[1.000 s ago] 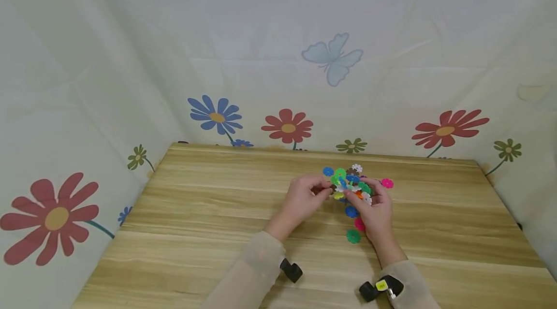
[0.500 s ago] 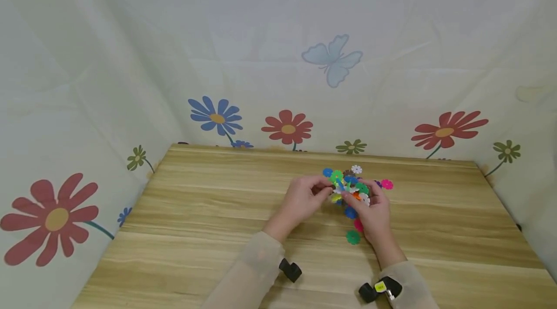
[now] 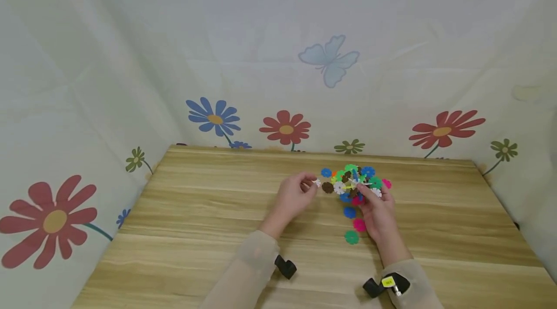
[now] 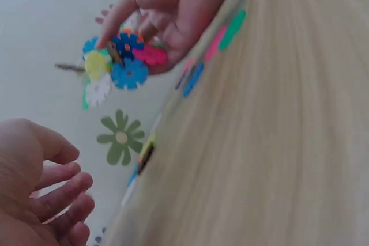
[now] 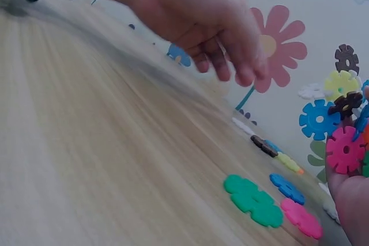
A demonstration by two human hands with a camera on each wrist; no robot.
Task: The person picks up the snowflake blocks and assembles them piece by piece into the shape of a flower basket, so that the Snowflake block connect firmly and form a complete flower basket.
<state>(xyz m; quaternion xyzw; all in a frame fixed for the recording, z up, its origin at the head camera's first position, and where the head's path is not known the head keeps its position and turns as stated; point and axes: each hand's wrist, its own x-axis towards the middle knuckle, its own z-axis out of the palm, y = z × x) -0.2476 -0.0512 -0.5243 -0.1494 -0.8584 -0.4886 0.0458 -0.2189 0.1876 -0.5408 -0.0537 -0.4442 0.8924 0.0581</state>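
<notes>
My right hand (image 3: pixel 379 212) grips a cluster of joined, notched plastic snowflake discs (image 4: pixel 129 73) in blue, green, white, yellow, brown and pink. It holds them above the table, with part of the cluster hidden behind its fingers. In the right wrist view a pink disc (image 5: pixel 346 149) of that cluster shows beside the palm. To the left, my left hand (image 3: pixel 296 196) hovers over the table with loosely bent fingers and nothing between them, as the left wrist view shows. A loose white disc (image 3: pixel 317 183) lies by its fingertips, and a brown disc (image 3: pixel 328 187) just beyond.
Loose discs lie on the wooden table (image 3: pixel 196 212): a green one (image 5: pixel 253 200), a pink one (image 3: pixel 359 224) and a blue one (image 3: pixel 349 212) in front of the cluster, another blue disc (image 3: pixel 326 172) behind. A flower-printed cloth (image 3: pixel 243 57) hangs around the back and sides.
My left hand has come away from the cluster, moving left with its fingers loosened. My right hand has turned the cluster and shifted slightly to the right.
</notes>
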